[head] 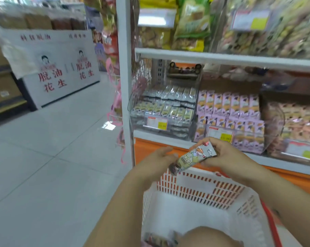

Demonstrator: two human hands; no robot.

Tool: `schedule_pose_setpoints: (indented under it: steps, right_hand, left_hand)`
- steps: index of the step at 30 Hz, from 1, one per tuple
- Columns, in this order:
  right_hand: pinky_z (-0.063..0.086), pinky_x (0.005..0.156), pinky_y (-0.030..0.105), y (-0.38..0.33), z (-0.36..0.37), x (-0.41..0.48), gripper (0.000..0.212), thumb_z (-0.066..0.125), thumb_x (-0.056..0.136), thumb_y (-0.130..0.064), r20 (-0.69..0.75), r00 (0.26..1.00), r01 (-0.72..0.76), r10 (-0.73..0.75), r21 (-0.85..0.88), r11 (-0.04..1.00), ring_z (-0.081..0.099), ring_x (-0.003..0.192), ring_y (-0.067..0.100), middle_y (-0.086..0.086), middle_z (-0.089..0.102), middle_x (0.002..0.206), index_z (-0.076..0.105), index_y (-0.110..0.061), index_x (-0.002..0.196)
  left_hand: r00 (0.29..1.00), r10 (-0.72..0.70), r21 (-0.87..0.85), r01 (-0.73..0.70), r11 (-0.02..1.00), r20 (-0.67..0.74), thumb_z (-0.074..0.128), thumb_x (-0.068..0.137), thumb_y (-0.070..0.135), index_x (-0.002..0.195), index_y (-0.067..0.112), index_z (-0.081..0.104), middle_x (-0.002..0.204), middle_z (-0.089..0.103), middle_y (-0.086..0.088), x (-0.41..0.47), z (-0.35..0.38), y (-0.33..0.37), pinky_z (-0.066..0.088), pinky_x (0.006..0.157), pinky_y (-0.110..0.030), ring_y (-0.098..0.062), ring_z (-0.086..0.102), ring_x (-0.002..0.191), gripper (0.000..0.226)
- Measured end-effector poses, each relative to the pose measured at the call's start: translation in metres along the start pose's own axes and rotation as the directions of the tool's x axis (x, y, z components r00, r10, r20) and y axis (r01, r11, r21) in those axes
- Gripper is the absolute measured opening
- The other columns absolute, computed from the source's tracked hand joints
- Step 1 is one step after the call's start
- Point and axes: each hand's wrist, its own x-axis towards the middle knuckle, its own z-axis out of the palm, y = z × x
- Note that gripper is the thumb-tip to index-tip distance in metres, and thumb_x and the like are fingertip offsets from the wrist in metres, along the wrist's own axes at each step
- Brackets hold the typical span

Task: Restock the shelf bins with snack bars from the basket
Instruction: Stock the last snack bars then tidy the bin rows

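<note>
Gripped at its upper end by the curled fingers and thumb of the right hand: one snack bar, slanting from 1 o'clock down to 7 o'clock. At the bar's 7 o'clock tip, the left hand, fingers loosely straight and close together; contact with the wrapper hard to tell. Below both hands, at 6 o'clock, a white basket with a few bars at its near edge. Above the hands, clear bins on the shelf: left bin at 11 o'clock, stacked with silver-green bars; middle bin at 12 o'clock, full of pink bars; right bin at 2 o'clock, contents blurred.
</note>
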Motion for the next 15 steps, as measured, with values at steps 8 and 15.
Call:
schedule_pose_setpoints:
  steps: [8, 15]
  right_hand:
    - [0.054, 0.084, 0.034, -0.032, 0.019, 0.021, 0.036, 0.064, 0.087, -0.012, -0.351, 0.928, 0.03, 0.123, 0.4, 0.916, 0.069, 0.092, 0.022, 0.009, 0.066, 0.105, 0.046, -0.019, 0.119]
    - [0.056, 0.077, 0.027, -0.036, 0.092, 0.073, 0.018, 0.067, 0.087, -0.02, -0.432, 0.902, 0.085, 0.008, 0.196, 0.977, 0.069, 0.085, 0.014, 0.006, 0.07, 0.094, 0.051, -0.015, 0.092]
  left_hand:
    - [0.981, 0.084, -0.569, -0.17, 0.805, -0.174, 0.06, 0.092, 0.023, 0.105, 0.014, 0.065, 0.105, 0.068, -0.01, 0.009, -0.001, 0.004, 0.055, 0.075, -0.025, -0.019, 0.066, 0.091, 0.017]
    - [0.881, 0.169, -0.503, -0.4, 0.766, -0.442, 0.057, 0.094, 0.023, 0.098, 0.025, 0.069, 0.1, 0.072, -0.004, 0.039, -0.026, 0.01, 0.053, 0.079, -0.028, -0.017, 0.068, 0.096, 0.013]
